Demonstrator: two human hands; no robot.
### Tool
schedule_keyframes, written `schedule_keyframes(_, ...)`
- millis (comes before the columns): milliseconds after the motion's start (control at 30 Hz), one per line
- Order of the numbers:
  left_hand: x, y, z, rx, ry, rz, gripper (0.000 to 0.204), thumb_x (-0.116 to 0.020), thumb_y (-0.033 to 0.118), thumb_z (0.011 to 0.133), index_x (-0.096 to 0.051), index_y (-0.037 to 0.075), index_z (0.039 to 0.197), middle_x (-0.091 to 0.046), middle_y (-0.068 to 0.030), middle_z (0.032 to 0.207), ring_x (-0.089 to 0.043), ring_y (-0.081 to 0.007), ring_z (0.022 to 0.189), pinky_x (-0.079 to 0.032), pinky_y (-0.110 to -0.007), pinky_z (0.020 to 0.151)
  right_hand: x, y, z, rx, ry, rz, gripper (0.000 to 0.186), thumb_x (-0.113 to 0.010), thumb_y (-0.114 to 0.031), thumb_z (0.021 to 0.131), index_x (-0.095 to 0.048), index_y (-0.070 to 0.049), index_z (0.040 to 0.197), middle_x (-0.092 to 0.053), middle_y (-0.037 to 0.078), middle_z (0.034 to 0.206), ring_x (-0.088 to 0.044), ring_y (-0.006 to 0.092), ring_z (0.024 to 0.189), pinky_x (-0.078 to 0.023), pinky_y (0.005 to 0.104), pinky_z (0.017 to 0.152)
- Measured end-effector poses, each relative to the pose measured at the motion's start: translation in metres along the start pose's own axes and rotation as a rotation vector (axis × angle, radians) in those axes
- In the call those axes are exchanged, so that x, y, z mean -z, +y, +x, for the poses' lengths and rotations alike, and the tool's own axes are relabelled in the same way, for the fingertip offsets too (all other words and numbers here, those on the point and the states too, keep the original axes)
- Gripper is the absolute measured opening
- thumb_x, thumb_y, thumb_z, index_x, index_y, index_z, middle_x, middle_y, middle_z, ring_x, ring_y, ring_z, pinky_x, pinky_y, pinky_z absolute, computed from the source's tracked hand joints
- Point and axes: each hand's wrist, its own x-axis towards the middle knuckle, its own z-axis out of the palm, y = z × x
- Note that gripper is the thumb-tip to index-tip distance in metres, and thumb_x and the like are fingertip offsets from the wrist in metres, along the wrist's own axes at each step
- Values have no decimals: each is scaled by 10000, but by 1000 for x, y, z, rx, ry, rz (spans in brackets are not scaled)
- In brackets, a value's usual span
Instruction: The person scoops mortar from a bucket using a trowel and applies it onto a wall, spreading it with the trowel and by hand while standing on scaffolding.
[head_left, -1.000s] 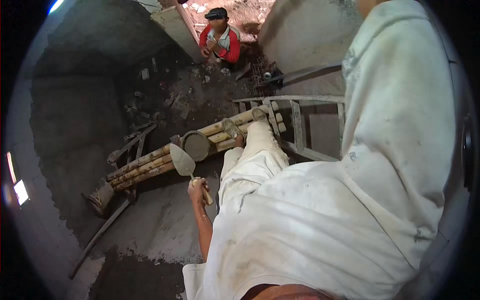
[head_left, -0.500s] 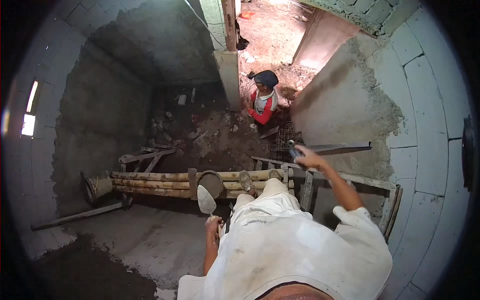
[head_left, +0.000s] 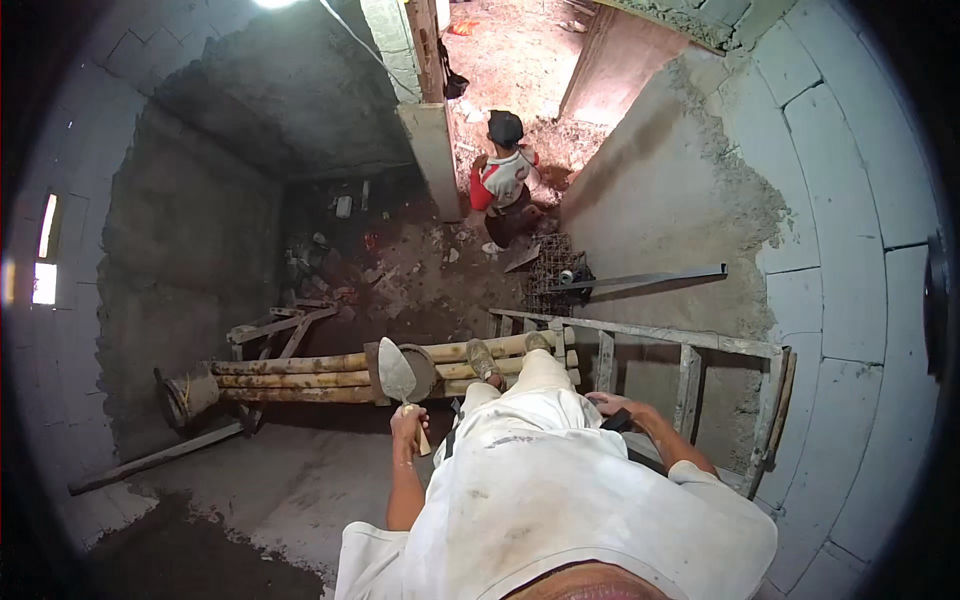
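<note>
My left hand (head_left: pixel 408 425) grips the wooden handle of a trowel (head_left: pixel 396 368), its pale diamond blade pointing up over a round mortar container (head_left: pixel 424 368). That container rests on a platform of bamboo poles (head_left: pixel 290 380), where both my shoes (head_left: pixel 482 358) stand. Down by my right hip, my right hand (head_left: pixel 615 408) is closed on a small dark object (head_left: pixel 618 420), partly hidden, which I cannot identify. White clothing covers my body between the two hands.
A wooden ladder-like frame (head_left: pixel 688 390) lies right of the platform. Below, a co-worker (head_left: pixel 505 185) in red and white crouches in a doorway, near wire mesh (head_left: pixel 555 250) and a long metal bar (head_left: pixel 660 280). Part-plastered block walls (head_left: pixel 830 250) surround me; a wooden brace (head_left: pixel 280 330) stands left.
My right hand has dropped from out in front, with the dark object, to my hip. The trowel has shifted slightly left and up. The co-worker has turned to show their back.
</note>
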Motion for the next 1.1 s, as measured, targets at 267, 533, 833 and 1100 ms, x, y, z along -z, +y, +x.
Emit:
schedule_keyframes(267,-8,-36,-6,7,-33,-15,131,-628,84,761,-539,41,846,-585,-70,659,-539,-142,492,-462,-284,439,1,-64,-72,321,-272,-319,742,-685,-460,766,-427,-86,1353,-430,72,1333,-461,193,1152,-393,314,968)
schedule_keyframes(533,17,-75,-5,56,58,56,106,-630,61,740,-567,18,815,-611,-87,669,-558,-147,501,-470,-289,454,25,-47,-15,492,-467,-599,895,-613,-611,734,-344,-92,1412,-402,126,1375,-445,256,1170,-360,375,985)
schedule_keyframes(833,26,-74,-6,78,93,-31,124,-633,91,753,-560,48,843,-613,-79,673,-553,-138,494,-471,-294,441,-22,-103,-49,61,-236,-942,770,-627,-385,744,-343,-117,1407,-502,114,1301,-542,230,1060,-495,361,816)
schedule_keyframes(1100,4,-50,-17,24,73,26,113,-642,70,743,-558,29,807,-599,-73,660,-541,-137,488,-461,-275,454,-3,-83,-32,250,-573,-752,533,-522,-309,857,-416,-188,1365,-267,160,1475,-345,305,1302,-311,413,1037)
